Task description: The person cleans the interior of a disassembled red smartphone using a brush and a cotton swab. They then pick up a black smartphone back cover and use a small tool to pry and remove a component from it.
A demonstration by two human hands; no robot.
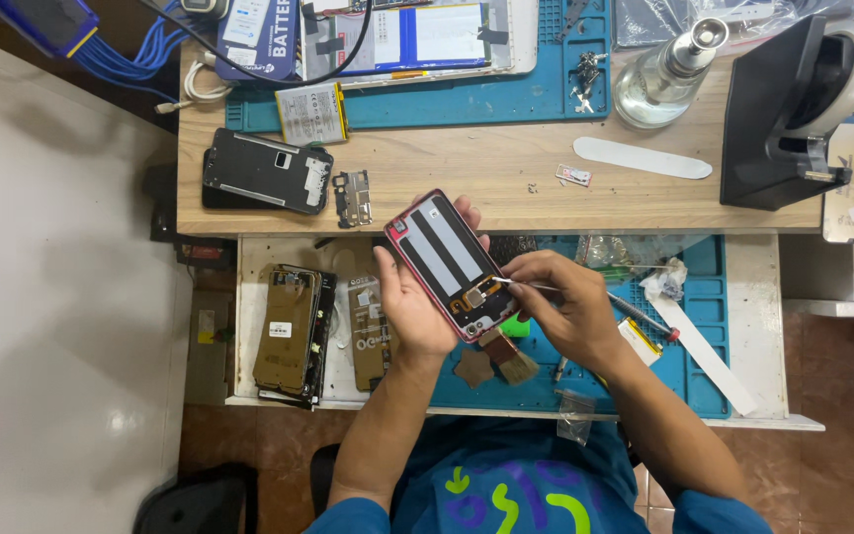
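My left hand [409,302] cradles an opened phone with a red frame [447,262], back cover off, tilted over the pulled-out drawer. Two pale adhesive strips run along its empty battery bay. My right hand [567,305] pinches a thin metal pair of tweezers [526,287], whose tip rests on a small gold flex part near the phone's lower end. A small brush [511,361] lies just below the phone.
On the wooden desk [486,178] lie a black phone back [267,170], a battery [312,113], a small metal bracket [353,198], a white pry tool [642,156], a glass liquid bottle [662,79] and a black stand [783,119]. The drawer holds another phone chassis [289,334] and a blue mat [689,326].
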